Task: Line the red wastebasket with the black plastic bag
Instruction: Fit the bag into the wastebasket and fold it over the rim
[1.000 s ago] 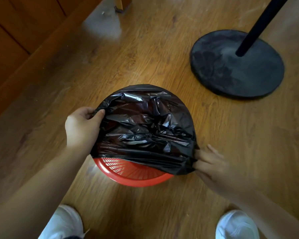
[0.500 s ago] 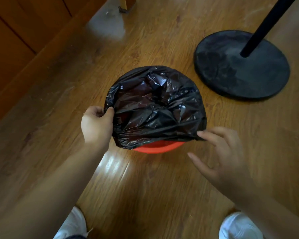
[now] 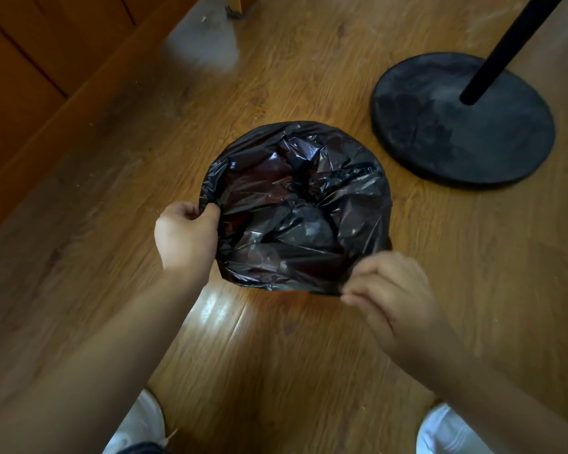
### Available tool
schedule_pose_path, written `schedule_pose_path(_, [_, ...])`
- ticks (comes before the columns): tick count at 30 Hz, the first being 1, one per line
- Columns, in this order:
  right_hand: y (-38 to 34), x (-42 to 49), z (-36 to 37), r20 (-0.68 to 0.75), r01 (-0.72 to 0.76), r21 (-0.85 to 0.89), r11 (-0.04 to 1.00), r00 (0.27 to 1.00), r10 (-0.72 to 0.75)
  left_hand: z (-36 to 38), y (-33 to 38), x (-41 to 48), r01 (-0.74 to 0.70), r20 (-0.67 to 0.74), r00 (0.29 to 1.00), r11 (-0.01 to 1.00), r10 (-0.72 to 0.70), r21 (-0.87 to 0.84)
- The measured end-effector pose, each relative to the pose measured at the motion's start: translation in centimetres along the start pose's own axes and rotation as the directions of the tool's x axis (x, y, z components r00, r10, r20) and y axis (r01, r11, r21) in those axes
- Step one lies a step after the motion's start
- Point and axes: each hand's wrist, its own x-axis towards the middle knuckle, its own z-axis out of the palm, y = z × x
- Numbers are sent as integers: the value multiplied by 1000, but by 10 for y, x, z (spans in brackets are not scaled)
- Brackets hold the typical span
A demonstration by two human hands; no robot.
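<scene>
The black crinkled plastic bag [image 3: 295, 208] lies spread over the mouth of the red wastebasket. The basket stands on the wooden plank floor [image 3: 276, 362] and is all but hidden under the film. The left hand [image 3: 186, 237] has its grip clenched on the bag's hem at the left rim. The right hand [image 3: 391, 290] pinches the hem at the near right. To do this well, both hands should probably draw the hem down evenly outside the rim, gently so the thin film doesn't tear, then press the slack middle down inside.
</scene>
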Motion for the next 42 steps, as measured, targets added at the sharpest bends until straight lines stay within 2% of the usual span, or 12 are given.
schedule_pose_path(4, [13, -22, 7, 147, -52, 57, 997, 988, 43, -5, 0, 4, 51, -31, 998, 998, -52, -34])
schedule_pose_path(12, [33, -40, 22, 202, -123, -72, 990, 970, 135, -5, 5, -1, 88, 10, 996, 995, -87, -51])
schedule_pose_path(16, [24, -40, -5, 49, -87, 17, 996, 995, 86, -12, 10, -12, -40, 45, 998, 999, 39, 21])
schedule_pose_path(19, [9, -25, -19, -29, -9, -1, 1000, 1000, 9, -19, 20, -24, -186, 83, 981, 977, 178, 102])
schedule_pose_path(22, [-4, -4, -16, 29, 69, -75, 995, 997, -67, -26, 33, -36, -350, 128, 935, 920, 332, 177])
schedule_pose_path(25, [-10, 7, 0, 200, 134, -163, 978, 975, -100, -31, 41, -46, -436, 211, 894, 876, 395, 205])
schedule_pose_path(27, [-8, 9, 14, 402, 134, -277, 951, 915, -12, -33, 44, -50, -474, 274, 870, 849, 411, 233])
schedule_pose_path(30, [8, 3, 33, 645, 47, -436, 899, 713, 275, -36, 46, -56, -545, 355, 821, 798, 447, 257])
schedule_pose_path(33, [24, -9, 50, 698, 183, -621, 762, 571, 432, -36, 47, -63, -607, 411, 768, 764, 491, 220])
schedule_pose_path(35, [23, -9, 56, 702, 193, -639, 744, 543, 461, -34, 47, -64, -636, 393, 756, 729, 523, 254])
schedule_pose_path(38, [15, -11, 50, 691, 79, -581, 810, 574, 439, -32, 44, -60, -627, 360, 771, 723, 525, 289])
schedule_pose_path(42, [1, -17, 22, 499, -133, -427, 894, 791, 356, -29, 35, -56, -572, 311, 814, 772, 491, 278])
